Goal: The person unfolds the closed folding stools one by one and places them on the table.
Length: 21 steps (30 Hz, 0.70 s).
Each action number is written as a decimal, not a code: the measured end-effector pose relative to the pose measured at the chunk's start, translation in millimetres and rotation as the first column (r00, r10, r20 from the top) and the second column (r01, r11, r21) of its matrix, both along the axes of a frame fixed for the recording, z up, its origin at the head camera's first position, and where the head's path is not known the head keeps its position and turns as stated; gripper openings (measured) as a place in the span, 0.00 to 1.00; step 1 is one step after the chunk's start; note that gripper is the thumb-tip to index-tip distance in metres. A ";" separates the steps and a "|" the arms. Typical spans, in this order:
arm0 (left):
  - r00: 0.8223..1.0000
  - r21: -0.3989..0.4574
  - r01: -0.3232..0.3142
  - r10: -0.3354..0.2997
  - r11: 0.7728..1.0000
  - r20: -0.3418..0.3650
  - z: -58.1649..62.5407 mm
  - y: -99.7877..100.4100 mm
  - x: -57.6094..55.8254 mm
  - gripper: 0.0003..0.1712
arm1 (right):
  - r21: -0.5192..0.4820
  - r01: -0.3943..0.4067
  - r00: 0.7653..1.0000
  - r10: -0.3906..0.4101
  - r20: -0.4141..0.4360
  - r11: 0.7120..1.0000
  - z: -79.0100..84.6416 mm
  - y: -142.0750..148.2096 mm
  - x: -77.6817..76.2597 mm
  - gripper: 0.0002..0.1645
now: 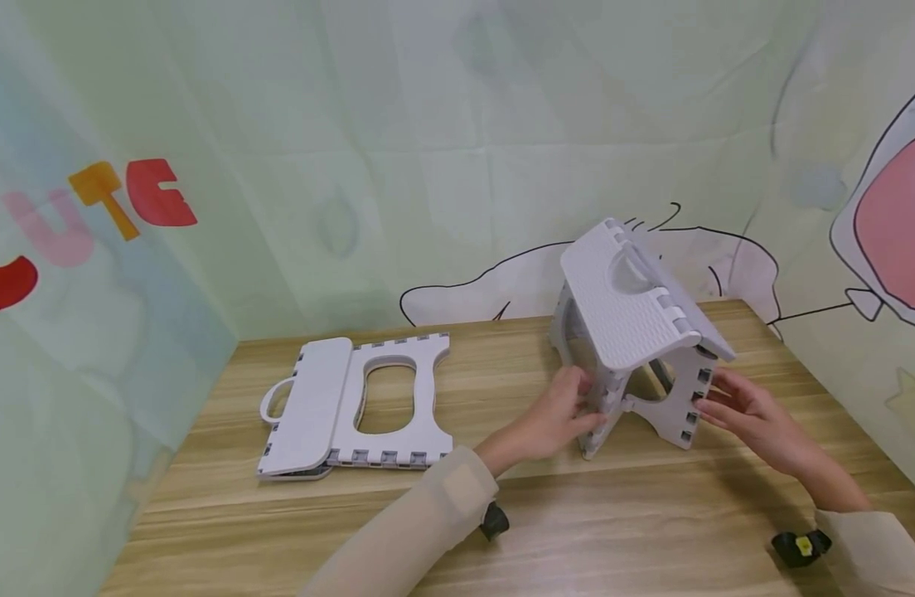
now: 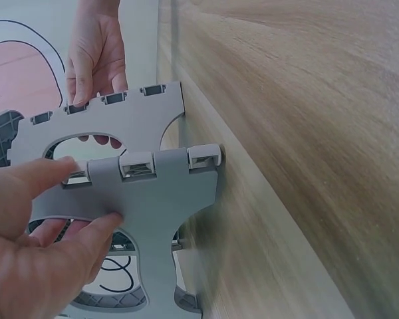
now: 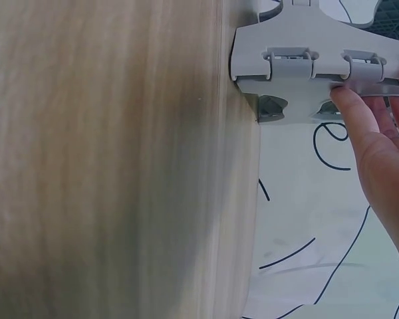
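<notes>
Head view: A person's left hand [image 1: 550,419] and right hand [image 1: 759,431] are bracketing a white folding stool [image 1: 632,327] toward the far right of the wood-grain surface [image 1: 636,531]. The stool is standing on its legs, its two top halves sloping like a roof rather than lying level. The left hand is gripping its near left edge while the right hand is holding its right side. To the left, well apart from both hands, a second stool [image 1: 331,398] is lying flattened.

Left wrist view: The left fingers are pinching the left leg panel [image 2: 161,212] beside its hinged edge, some of them showing behind it. Beyond, the right fingers are curling round the right leg panel [image 2: 149,113], tips showing through its cut-out.

Right wrist view: The right hand is touching the stool by a hinged edge, clear of the surface, its fingers partly running out of frame. The step in hand appears to be working the stool's hinges; whether the person is opening or folding it, the views are not settling. Either way, the next move is probably calling for both hands guiding the leg panels evenly.
</notes>
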<state>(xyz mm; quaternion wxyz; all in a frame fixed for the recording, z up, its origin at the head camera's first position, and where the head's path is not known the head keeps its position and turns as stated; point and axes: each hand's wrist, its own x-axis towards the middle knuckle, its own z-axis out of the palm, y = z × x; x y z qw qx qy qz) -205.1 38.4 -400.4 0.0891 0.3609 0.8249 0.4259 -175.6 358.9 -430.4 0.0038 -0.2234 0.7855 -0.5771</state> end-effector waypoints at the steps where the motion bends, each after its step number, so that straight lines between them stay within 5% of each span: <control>1: 1.000 0.001 -0.002 0.002 1.000 0.005 0.1 -0.1 0.1 0.22 | 0.001 0.000 1.000 0.000 0.002 1.000 0.1 0.1 -0.1 0.28; 21: 0.998 0.008 -0.059 0.058 0.998 0.038 -3.2 0.1 -1.8 0.24 | 0.065 0.068 0.998 -0.069 0.006 0.996 1.9 -3.0 2.2 0.26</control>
